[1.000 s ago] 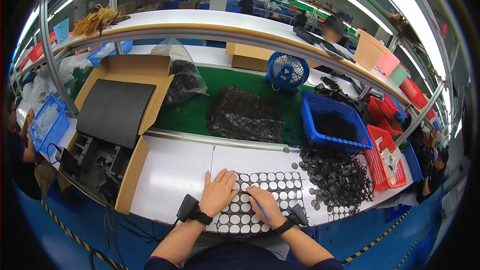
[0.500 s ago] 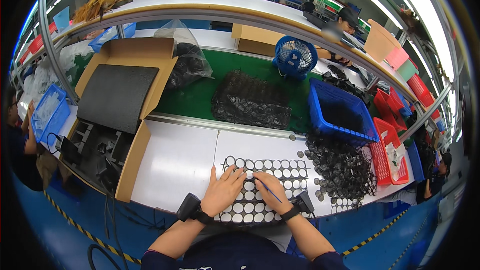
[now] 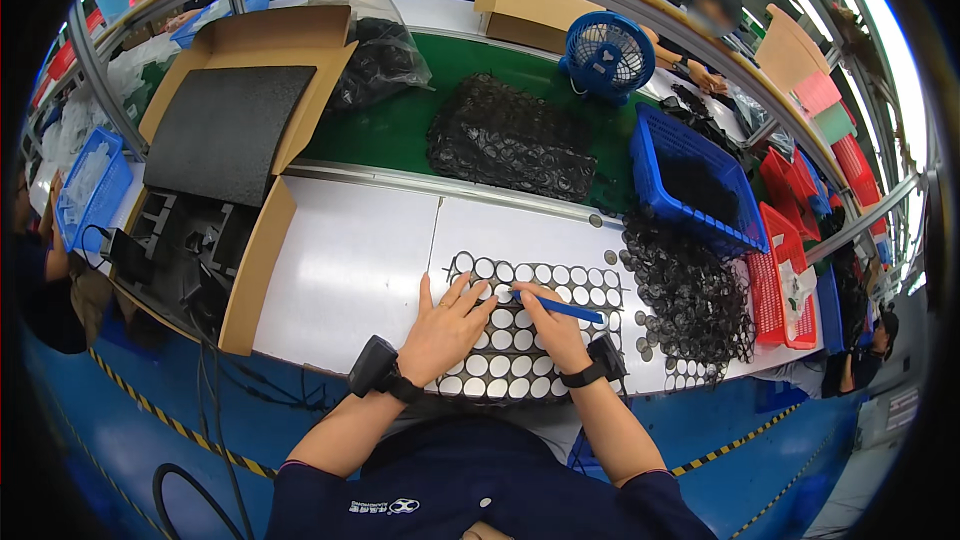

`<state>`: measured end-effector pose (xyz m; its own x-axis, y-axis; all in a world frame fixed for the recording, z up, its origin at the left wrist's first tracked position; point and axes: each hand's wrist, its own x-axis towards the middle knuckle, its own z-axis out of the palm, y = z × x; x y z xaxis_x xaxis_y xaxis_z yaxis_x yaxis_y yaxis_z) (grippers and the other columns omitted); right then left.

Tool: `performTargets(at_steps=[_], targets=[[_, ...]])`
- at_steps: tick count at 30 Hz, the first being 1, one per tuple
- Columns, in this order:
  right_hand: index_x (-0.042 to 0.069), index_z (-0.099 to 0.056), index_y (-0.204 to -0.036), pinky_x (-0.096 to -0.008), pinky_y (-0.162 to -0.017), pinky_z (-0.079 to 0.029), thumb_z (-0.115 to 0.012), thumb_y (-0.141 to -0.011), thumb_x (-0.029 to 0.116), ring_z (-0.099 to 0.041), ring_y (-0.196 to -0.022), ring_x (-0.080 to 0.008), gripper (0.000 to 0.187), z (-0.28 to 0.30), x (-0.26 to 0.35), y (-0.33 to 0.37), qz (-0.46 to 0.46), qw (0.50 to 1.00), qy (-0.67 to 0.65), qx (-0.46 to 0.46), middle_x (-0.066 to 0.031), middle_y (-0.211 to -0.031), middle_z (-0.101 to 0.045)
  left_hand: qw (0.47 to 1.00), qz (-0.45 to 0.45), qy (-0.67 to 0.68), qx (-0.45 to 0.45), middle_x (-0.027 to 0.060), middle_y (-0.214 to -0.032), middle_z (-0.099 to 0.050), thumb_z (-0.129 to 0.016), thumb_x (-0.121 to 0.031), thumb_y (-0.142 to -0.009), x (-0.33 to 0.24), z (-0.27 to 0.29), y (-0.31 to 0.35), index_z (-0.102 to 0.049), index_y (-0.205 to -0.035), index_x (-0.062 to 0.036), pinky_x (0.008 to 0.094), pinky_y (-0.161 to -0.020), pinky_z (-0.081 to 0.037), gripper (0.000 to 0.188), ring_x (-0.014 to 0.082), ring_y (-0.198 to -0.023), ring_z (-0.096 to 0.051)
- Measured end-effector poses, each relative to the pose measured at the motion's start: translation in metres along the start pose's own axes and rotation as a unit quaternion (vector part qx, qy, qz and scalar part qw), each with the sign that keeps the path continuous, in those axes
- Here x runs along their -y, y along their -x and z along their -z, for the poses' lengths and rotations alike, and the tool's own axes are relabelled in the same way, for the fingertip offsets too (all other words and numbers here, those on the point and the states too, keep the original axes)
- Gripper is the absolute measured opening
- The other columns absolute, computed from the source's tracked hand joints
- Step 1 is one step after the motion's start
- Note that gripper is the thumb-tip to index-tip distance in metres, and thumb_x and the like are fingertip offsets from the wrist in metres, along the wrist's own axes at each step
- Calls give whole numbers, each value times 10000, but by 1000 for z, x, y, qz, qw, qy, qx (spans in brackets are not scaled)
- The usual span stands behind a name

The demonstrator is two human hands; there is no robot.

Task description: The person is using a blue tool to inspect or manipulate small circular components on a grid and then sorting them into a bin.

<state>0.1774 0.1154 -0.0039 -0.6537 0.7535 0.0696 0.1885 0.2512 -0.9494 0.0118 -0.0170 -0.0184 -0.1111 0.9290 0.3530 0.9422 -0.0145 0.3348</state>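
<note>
A black sheet (image 3: 522,318) with rows of white round discs lies on the white table in front of me. My left hand (image 3: 446,326) rests on the sheet's left part, fingers spread and stretched out. In my right hand (image 3: 554,330) is a slim blue pen-like tool (image 3: 572,309), pinched between thumb and fingers. Its tip is at a disc in one of the upper rows, near my left fingertips; whether it touches the disc I cannot tell. Each wrist wears a black strapped device, the left one (image 3: 374,366) boxy.
Right of the sheet lies a heap of black disc pieces (image 3: 690,290), with loose discs beside it. Behind stand a blue basket (image 3: 735,219), red basket (image 3: 774,292), blue fan (image 3: 608,55) and stacked black sheets (image 3: 510,135). An open cardboard box (image 3: 245,285) is at left. Co-workers sit nearby.
The whole view has shifted, so the table sits higher in the picture. The blue tool has swung from pointing down across my right hand to lying flatter, outward to the right.
</note>
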Motion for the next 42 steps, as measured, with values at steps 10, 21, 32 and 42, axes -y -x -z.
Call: performTargets(at_steps=[10, 21, 32, 42], targets=[[9, -724, -1116, -373, -933, -482, -608, -990, 205, -648, -1019, -278, 261, -5, 6, 2, 75, 994, 72, 17, -142, -1067, -723, 999, -12, 11, -28, 87, -1326, -622, -661, -174, -922, 1, 0, 3, -683, -1235, -102, 732, -1081, -271, 321, 315, -1360, -483], [-2, -729, -1071, -375, -875, -516, -620, -971, 166, -679, -963, -298, 225, -6, 9, -1, 95, 992, 81, 25, -155, -1023, -729, 999, -11, 3, -35, 92, -1304, -630, -666, -162, -919, 2, 1, 1, -690, -1220, -101, 713, -1087, -283, 308, 307, -1338, -506], [38, -633, -1201, -454, -1023, -415, -664, -913, 120, -609, -1192, -295, 301, -5, 8, -10, 305, 856, 415, -39, -131, -1165, -677, 999, -10, -9, -35, 80, -1322, -631, -680, -164, -893, 0, 1, 2, -696, -1192, -98, 738, -1064, -288, 307, 304, -1333, -523], [12, -680, -1238, -324, -843, -536, -586, -1029, 218, -707, -935, -223, 309, 19, 10, -24, 60, 991, 106, -48, -159, -1056, -741, 998, -12, -20, -55, 63, -1310, -624, -658, -198, -922, 0, 13, -27, -648, -1226, -90, 628, -1056, -357, 323, 300, -1309, -527]])
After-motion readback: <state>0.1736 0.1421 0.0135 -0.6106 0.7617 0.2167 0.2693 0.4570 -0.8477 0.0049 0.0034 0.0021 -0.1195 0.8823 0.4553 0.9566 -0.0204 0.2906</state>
